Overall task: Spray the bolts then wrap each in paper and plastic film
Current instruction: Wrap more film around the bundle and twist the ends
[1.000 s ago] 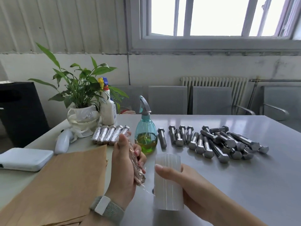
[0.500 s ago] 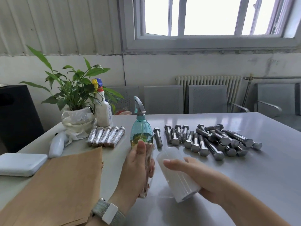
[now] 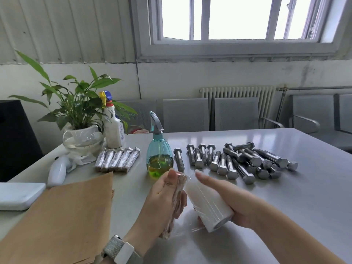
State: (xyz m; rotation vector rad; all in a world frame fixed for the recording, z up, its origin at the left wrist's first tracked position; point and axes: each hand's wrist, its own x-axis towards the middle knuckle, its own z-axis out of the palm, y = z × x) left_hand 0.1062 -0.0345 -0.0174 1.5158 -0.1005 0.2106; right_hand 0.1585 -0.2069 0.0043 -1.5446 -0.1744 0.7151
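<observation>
Near the front edge of the desk [image 3: 285, 197], your left hand [image 3: 162, 202] grips a paper-wrapped bolt [image 3: 178, 195] tilted upright, with clear film trailing from it to the roll of plastic film [image 3: 207, 204] that your right hand [image 3: 238, 204] holds just beside it. Behind them stand a spray bottle [image 3: 159, 157], five wrapped bolts [image 3: 118, 160] to its left and bare bolts [image 3: 238, 161] to its right, and brown paper sheets [image 3: 62, 216] lie at your left.

- One head-worn wide-angle view, looking forward and slightly down across a grey table [image 3: 285, 197].
- Both hands sit close at the bottom centre of the frame.
- The far wall, window [image 3: 236, 18] and radiator [image 3: 238, 92] fill the upper half.
</observation>
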